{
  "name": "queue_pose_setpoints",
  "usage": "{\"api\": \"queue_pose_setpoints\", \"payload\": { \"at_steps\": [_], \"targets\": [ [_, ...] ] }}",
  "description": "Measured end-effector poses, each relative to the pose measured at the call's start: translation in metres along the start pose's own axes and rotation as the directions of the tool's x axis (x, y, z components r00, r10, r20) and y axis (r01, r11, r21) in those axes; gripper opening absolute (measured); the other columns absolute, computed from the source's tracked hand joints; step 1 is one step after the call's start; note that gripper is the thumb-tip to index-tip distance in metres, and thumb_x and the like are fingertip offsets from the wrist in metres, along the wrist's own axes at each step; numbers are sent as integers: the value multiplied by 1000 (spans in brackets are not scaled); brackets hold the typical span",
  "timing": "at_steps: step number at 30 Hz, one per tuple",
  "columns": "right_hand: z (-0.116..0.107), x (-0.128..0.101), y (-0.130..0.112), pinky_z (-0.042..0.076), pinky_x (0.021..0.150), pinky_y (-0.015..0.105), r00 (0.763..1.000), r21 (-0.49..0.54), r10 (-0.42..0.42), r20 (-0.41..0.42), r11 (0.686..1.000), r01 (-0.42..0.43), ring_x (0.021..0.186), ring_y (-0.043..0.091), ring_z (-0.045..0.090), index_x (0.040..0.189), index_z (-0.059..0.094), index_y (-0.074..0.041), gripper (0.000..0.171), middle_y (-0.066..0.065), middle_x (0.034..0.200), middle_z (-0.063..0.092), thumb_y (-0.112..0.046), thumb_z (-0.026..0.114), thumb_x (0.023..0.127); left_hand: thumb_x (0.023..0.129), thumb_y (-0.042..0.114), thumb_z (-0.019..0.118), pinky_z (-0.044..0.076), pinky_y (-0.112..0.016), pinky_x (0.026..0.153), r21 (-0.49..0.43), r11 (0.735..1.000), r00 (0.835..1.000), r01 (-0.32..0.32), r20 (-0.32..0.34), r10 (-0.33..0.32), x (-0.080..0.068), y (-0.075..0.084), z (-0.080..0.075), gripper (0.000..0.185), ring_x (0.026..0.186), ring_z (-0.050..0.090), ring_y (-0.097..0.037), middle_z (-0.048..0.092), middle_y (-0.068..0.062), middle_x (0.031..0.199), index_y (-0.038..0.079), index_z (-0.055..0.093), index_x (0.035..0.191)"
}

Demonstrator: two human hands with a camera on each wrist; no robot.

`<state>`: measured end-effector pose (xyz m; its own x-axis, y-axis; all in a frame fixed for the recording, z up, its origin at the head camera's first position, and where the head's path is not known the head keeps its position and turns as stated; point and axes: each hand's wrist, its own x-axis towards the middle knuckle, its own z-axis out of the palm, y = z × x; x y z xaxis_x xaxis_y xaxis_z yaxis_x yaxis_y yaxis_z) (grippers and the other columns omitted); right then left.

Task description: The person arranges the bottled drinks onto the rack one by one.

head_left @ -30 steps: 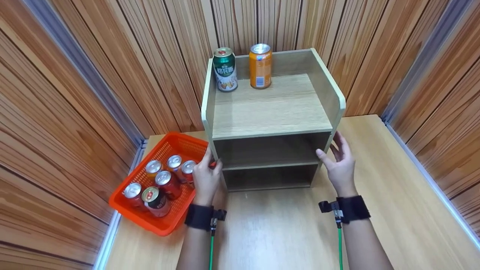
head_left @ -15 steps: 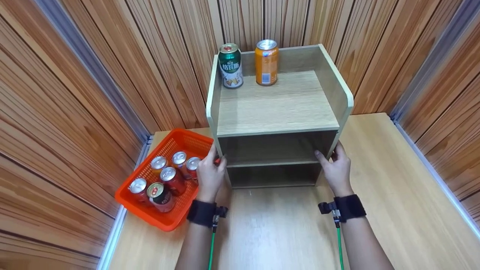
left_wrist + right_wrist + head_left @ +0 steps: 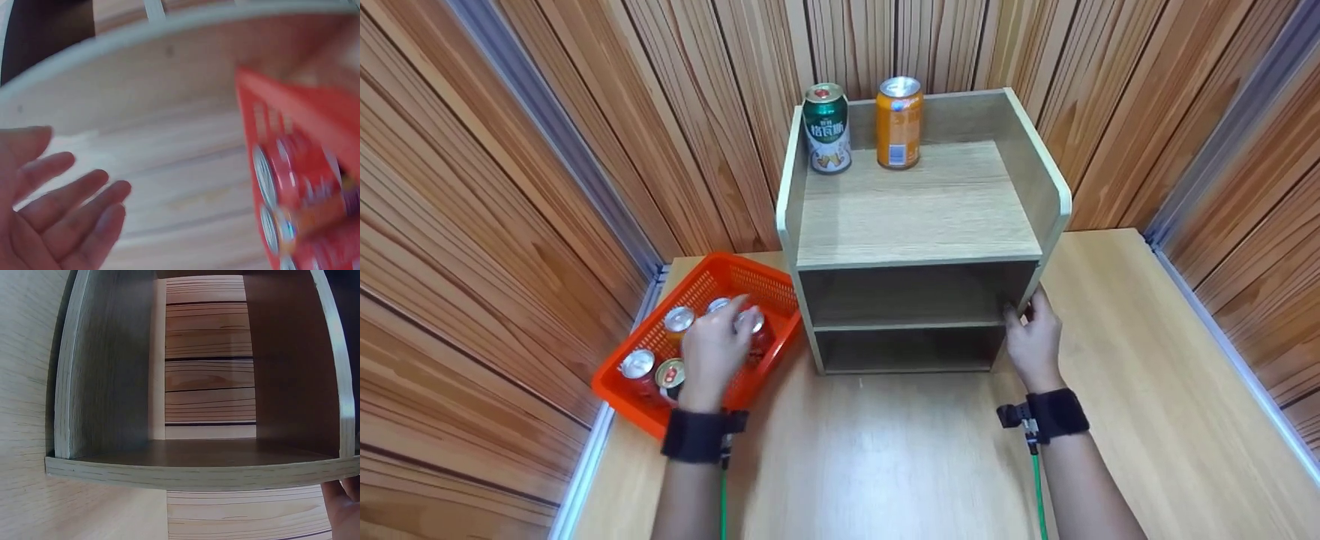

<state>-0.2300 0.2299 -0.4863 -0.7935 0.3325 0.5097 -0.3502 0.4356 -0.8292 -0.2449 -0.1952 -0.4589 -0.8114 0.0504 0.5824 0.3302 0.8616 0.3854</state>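
Head view: left hand [image 3: 712, 346] loose above basket [image 3: 630, 397] cans [image 3: 678, 319], right hand [image 3: 1031, 341] pinching shelf [image 3: 919, 217] edge; grabbing a can looks next.

Wood-slat walls [image 3: 585, 150], pale wooden table [image 3: 1147, 390], possibly metal corner trim [image 3: 1207, 135]

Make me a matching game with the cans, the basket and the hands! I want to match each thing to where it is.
Things:
1. green can
2. orange can
3. left hand
4. right hand

Places:
A. at the shelf unit's front right edge
B. over the cans in the orange basket
C. top shelf, back left
D. top shelf, just right of the other can

Pairs: 1-C, 2-D, 3-B, 4-A
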Motion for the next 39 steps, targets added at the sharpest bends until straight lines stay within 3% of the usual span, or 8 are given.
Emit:
{"api": "queue_pose_setpoints", "payload": {
  "at_steps": [6, 11, 17, 23, 27, 30, 35, 39],
  "targets": [
    [-1, 2, 1, 40, 101, 51, 1000, 4, -10, 4, 1000, 10, 122, 34, 51, 131, 53, 7, 44, 25, 129, 57, 13, 57, 88, 86, 13, 69, 50, -53, 60, 171, 976, 991, 133, -7, -134, -2, -41, -1, 25, 78, 63, -40, 69, -19, 90, 2, 72, 109],
    [2, 4, 16, 40, 102, 51, 1000, 7, -7, 6, 1000, 7, 123, 30, 50, 132, 54, 3, 44, 20, 132, 57, 10, 58, 89, 86, 9, 66, 47, -56, 81, 192, 947, 957, 259, 83, -279, -6, -62, 4, 34, 99, 55, -45, 63, -26, 109, -1, 67, 119],
    [2, 8, 28, 39, 102, 51, 1000, 14, 3, -7, 1000, -2, 124, 31, 50, 132, 54, 2, 45, 20, 132, 56, 12, 58, 88, 86, 16, 68, 43, -62, 86, 170, 909, 879, 381, 240, -413, -5, -71, 7, 49, 109, 49, -50, 47, -32, 129, 4, 58, 133],
    [2, 10, 37, 40, 102, 48, 1000, -2, -4, 16, 1000, 4, 126, 26, 49, 137, 53, -5, 51, 13, 136, 55, 10, 57, 88, 87, 20, 71, 38, -64, 94, 119, 887, 759, 447, 475, -446, -4, -84, 6, 66, 118, 46, -48, 40, -30, 140, 8, 43, 146],
    [1, 6, 39, 40, 102, 50, 999, -16, -6, 40, 1000, 7, 127, 26, 48, 139, 51, -6, 53, 13, 138, 54, 9, 57, 89, 85, 13, 73, 36, -61, 99, 60, 879, 738, 472, 519, -432, -9, -94, 6, 67, 115, 45, -43, 43, -26, 137, 8, 45, 145],
    [0, 5, 40, 39, 103, 51, 999, -16, -3, 37, 1000, 3, 128, 28, 47, 138, 50, -3, 53, 15, 137, 53, 11, 55, 87, 83, 12, 73, 47, -54, 86, 38, 862, 709, 506, 551, -441, -12, -97, 6, 68, 103, 54, -40, 49, -26, 129, 12, 46, 146],
    [-2, 5, 41, 38, 103, 52, 999, -10, -5, 36, 1000, 6, 129, 30, 46, 139, 48, -1, 57, 18, 138, 52, 15, 51, 84, 85, 11, 72, 50, -38, 48, -28, 750, 595, 661, 629, -500, -15, -95, 6, 71, 67, 63, -40, 55, -26, 112, 26, 41, 147],
    [-2, 5, 41, 39, 102, 53, 999, -15, -6, 51, 1000, 7, 129, 31, 45, 138, 49, -1, 55, 18, 138, 52, 14, 53, 85, 86, 10, 70, 48, -35, 44, -33, 757, 615, 653, 607, -504, -15, -94, 5, 60, 63, 62, -39, 58, -23, 104, 26, 48, 140]
  ]
}}
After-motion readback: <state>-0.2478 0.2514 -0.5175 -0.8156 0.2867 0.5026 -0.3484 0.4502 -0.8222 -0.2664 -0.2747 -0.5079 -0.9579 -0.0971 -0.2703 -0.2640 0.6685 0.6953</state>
